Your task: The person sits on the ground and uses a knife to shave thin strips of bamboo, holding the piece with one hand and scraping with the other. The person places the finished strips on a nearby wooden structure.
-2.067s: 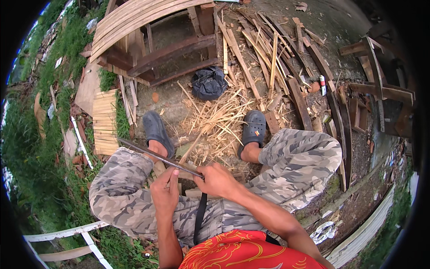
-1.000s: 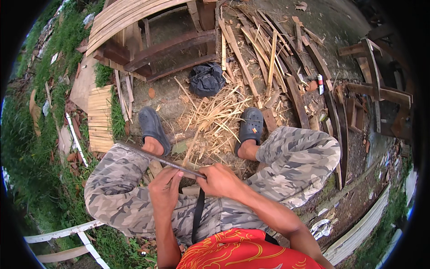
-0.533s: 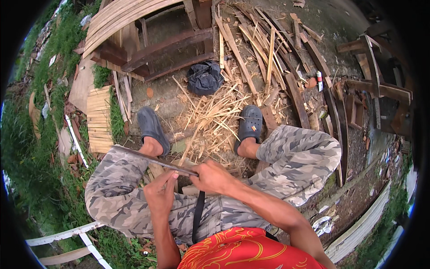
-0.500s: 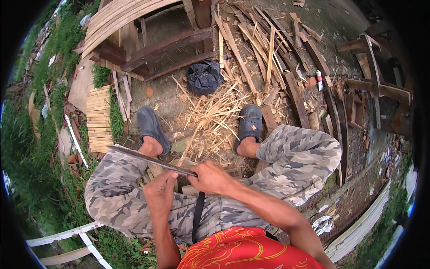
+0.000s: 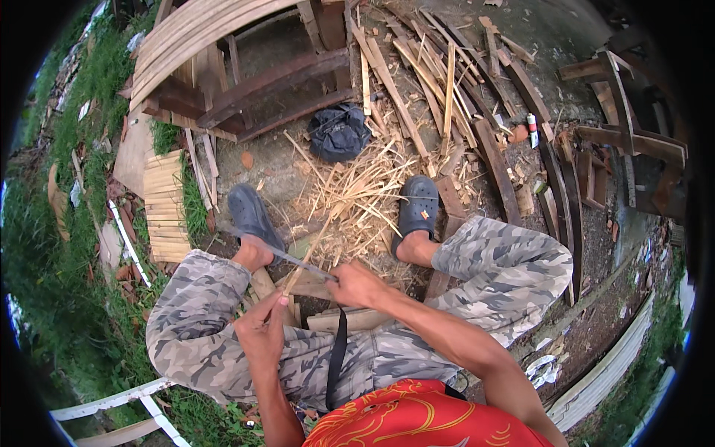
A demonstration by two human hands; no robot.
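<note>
My right hand is closed round the near end of a long knife. Its blade stretches left over the ground between my knees, and the far end is smeared by motion. Beside it, nearer my body, my left hand is closed in a pinch on a thin wooden strip. The strip slants up and away past the blade toward a heap of pale shavings between my feet. Where the handle lies in my right fist is hidden.
A dark plastic bag sits beyond the shavings, by a wooden frame. Long wooden strips lie at the far right. A row of short slats rests left of my foot. Wooden pieces lie between my legs.
The knife has swung away from my left hand and now sits a little farther forward. My left hand has dropped slightly toward me, and the pinched strip shows more plainly.
</note>
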